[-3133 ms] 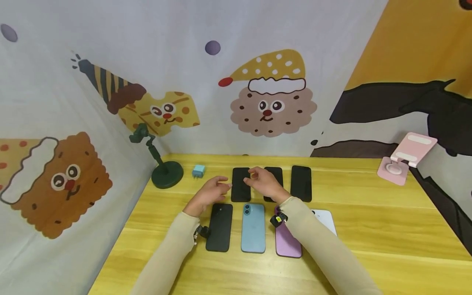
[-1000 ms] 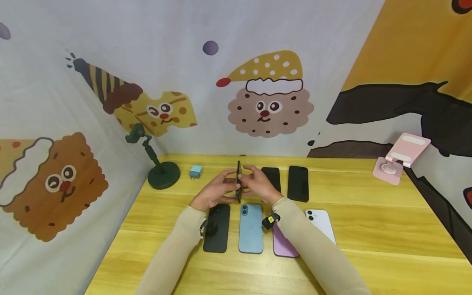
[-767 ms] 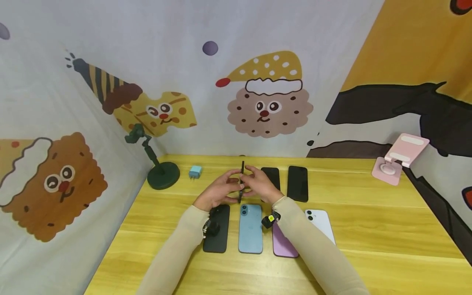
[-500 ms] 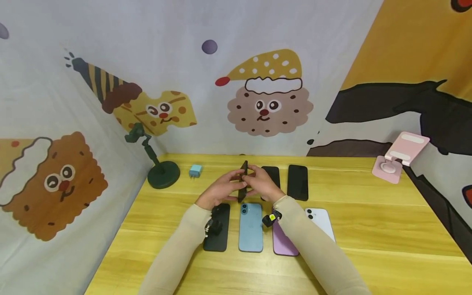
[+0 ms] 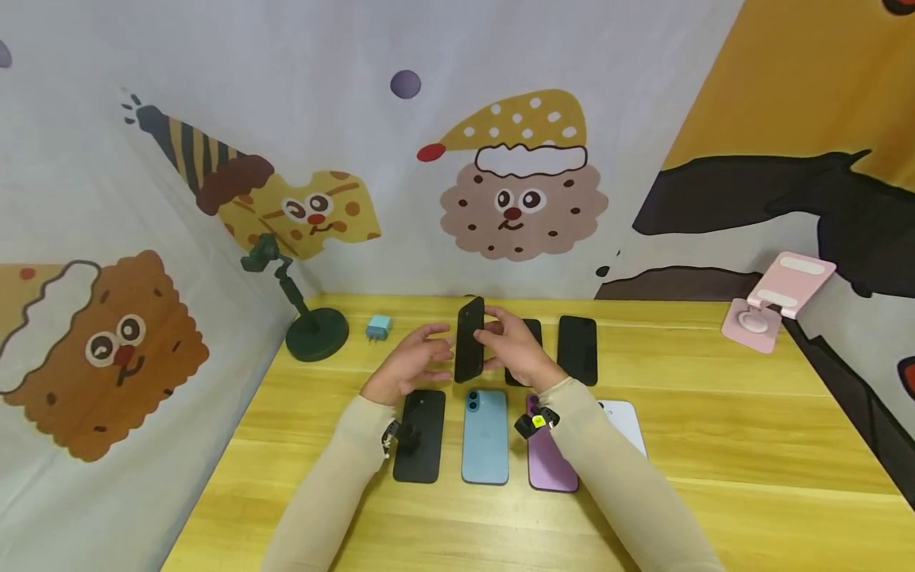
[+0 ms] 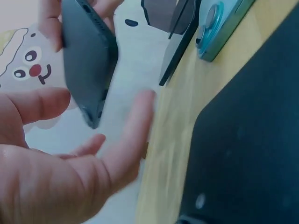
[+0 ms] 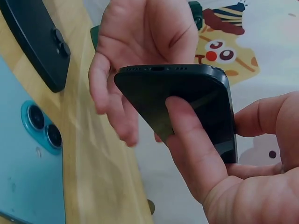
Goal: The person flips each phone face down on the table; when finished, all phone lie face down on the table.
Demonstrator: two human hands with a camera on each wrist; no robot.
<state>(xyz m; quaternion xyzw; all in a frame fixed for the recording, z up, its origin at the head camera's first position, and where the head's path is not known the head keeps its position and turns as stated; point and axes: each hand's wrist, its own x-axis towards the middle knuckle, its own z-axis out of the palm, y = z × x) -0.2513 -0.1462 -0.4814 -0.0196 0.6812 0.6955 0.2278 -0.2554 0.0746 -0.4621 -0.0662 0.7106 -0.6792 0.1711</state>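
Note:
A black smartphone (image 5: 468, 340) is held up off the table, tilted nearly upright, in my right hand (image 5: 518, 347). In the right wrist view one finger lies along the broad face of the phone (image 7: 210, 105) while other fingers grip its edge. My left hand (image 5: 411, 364) is just left of the phone with its fingers spread. The left wrist view shows a gap between that hand (image 6: 60, 179) and the phone (image 6: 88, 65). Below the hands lie a black phone (image 5: 420, 437), a light blue phone (image 5: 485, 437) and a purple phone (image 5: 554, 465).
Two black phones (image 5: 577, 349) lie right of the hands, one partly behind my right hand. A white phone (image 5: 623, 425) is partly under my right sleeve. A green stand (image 5: 318, 334), a blue charger plug (image 5: 379, 327) and a pink folding stand (image 5: 786, 286) stand towards the back.
The phone lay flat on the table at first, then was raised on edge between both hands. Now my left hand has let go and moved left, and the phone's broad face is turned into view.

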